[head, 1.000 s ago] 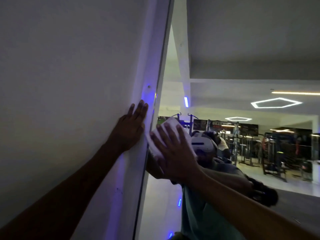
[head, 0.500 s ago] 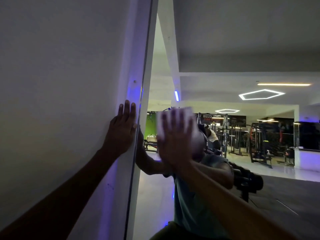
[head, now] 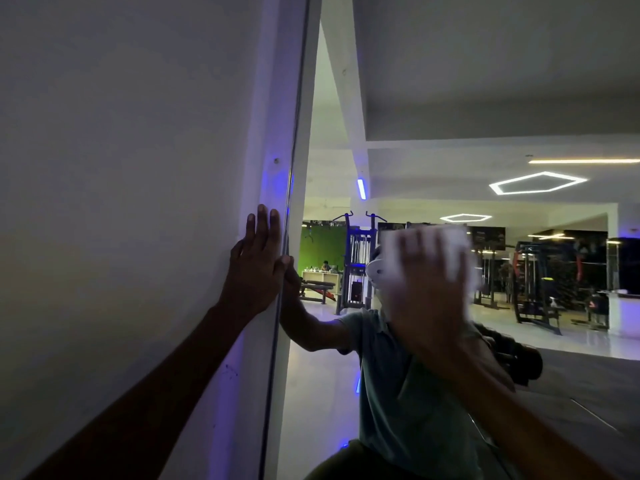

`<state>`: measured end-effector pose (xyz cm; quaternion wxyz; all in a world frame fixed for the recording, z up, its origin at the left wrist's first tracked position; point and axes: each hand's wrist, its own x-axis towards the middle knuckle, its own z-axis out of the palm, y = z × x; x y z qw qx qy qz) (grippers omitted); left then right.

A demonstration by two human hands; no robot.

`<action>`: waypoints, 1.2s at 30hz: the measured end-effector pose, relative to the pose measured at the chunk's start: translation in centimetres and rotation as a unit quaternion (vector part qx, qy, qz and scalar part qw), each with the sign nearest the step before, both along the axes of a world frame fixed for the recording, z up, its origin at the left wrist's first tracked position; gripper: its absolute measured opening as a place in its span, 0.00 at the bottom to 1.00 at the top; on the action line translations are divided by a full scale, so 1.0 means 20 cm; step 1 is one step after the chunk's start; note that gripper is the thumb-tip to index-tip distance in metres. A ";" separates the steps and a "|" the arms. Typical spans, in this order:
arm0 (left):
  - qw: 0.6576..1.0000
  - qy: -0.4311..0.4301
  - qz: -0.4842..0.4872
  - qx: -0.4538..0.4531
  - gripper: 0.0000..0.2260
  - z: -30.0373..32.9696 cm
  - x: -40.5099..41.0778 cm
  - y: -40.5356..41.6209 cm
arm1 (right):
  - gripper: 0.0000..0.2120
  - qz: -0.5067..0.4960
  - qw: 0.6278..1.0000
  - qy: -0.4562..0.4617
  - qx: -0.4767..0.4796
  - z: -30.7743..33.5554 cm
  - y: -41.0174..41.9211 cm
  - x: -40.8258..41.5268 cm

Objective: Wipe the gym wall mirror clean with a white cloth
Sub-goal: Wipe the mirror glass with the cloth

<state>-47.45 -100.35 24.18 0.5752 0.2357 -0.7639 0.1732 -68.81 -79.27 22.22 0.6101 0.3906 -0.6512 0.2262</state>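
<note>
The wall mirror (head: 485,98) fills the right of the head view and reflects the gym and my own body. My right hand (head: 427,292) presses a white cloth (head: 457,244) flat against the glass with spread, straight fingers; the hand and the cloth are blurred by motion. The cloth shows above and to the right of my fingers. My left hand (head: 256,271) rests flat and open on the white frame (head: 273,133) at the mirror's left edge, fingers pointing up.
A plain white wall (head: 121,168) takes up the left half of the view. The mirror's thin metal edge (head: 294,150) runs top to bottom beside my left hand. Gym machines, benches and ceiling lights appear only as reflections.
My right hand has swept the cloth to the right across the glass, away from the frame. My left hand stays flat on the frame.
</note>
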 end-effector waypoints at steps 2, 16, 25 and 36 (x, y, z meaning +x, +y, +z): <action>1.000 -0.005 0.007 0.004 0.36 0.00 0.00 0.00 | 0.34 0.071 0.988 0.089 0.107 0.00 -0.23 0.18; 1.000 0.000 0.025 -0.017 0.33 -0.03 0.00 -0.03 | 0.35 0.100 0.992 0.053 0.058 0.03 0.11 -0.07; 0.998 0.025 0.046 -0.028 0.31 -0.06 -0.03 0.00 | 0.32 0.130 0.974 0.106 0.152 0.12 0.19 -0.14; 0.998 0.021 0.049 -0.023 0.30 -0.06 -0.03 0.02 | 0.32 0.107 0.982 0.106 0.116 0.17 -0.14 0.09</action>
